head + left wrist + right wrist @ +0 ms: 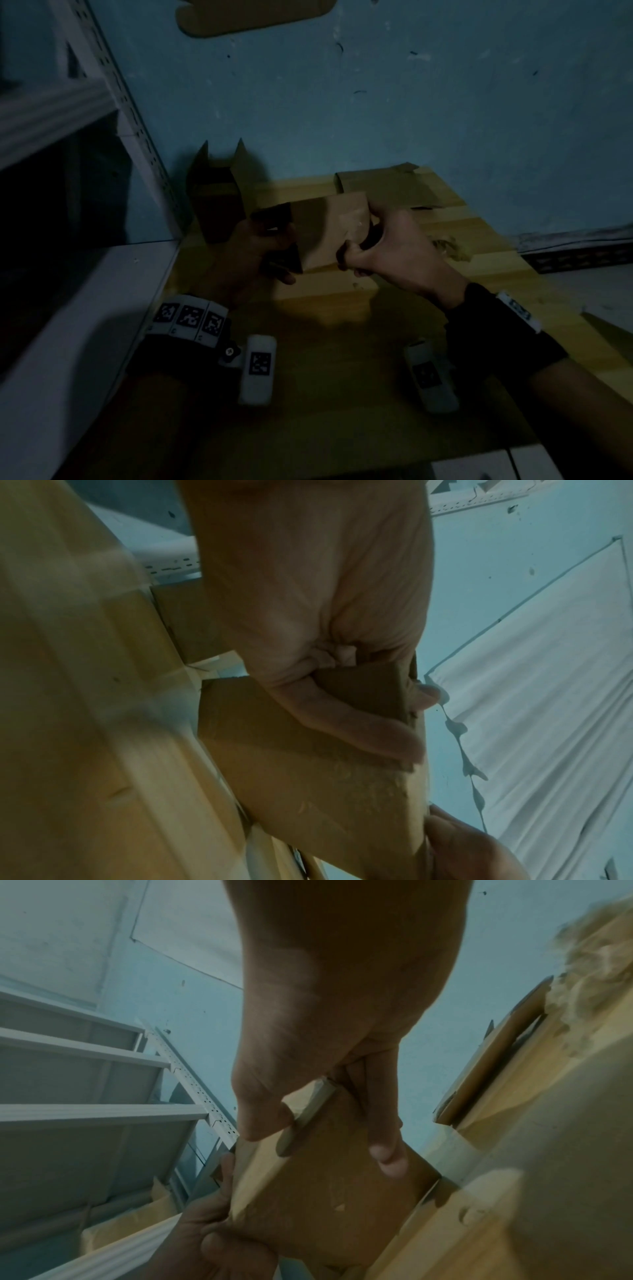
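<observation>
Above the table [342,394], left hand [255,253] and right hand [397,250] are gripping opposite ends of a cardboard box [320,233]; behind it an open carton [214,209] is standing, interior dark.

L: rack [113,85], open box [219,205] | rear: flat cardboard [387,188], wall [376,102] | near tabletop [342,329]: free

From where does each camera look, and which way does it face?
Head: above, facing forward and down at the cardboard box over the wooden table; left hand and right hand show.
Left wrist: on the left wrist, looking along the left hand at the box.
Right wrist: on the right wrist, looking along the right hand; the left hand shows low.
Shared: all three show the box gripped by both hands.
</observation>
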Motion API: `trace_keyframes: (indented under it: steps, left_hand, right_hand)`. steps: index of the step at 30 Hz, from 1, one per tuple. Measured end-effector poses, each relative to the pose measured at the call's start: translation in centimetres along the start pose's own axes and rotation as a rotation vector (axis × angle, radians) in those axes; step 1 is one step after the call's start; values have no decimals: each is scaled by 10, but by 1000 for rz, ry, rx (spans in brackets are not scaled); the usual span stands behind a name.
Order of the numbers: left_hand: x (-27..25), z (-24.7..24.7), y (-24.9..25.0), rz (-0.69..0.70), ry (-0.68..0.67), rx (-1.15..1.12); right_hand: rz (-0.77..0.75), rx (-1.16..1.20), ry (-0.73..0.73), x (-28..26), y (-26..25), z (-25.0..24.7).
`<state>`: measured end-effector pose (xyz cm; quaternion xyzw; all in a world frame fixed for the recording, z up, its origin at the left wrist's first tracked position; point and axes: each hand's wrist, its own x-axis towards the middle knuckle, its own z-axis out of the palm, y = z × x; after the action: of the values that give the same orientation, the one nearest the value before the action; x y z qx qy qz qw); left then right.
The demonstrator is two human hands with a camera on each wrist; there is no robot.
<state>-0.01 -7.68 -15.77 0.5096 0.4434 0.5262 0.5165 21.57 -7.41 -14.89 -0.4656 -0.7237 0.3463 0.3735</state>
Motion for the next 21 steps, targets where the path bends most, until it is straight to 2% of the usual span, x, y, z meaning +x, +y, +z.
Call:
trace_keyframes:
  steps: [21]
  left_hand:
    - [0,-1,1,21,-34,38]
  right_hand:
    - [-5,33,-58,2,2,-2]
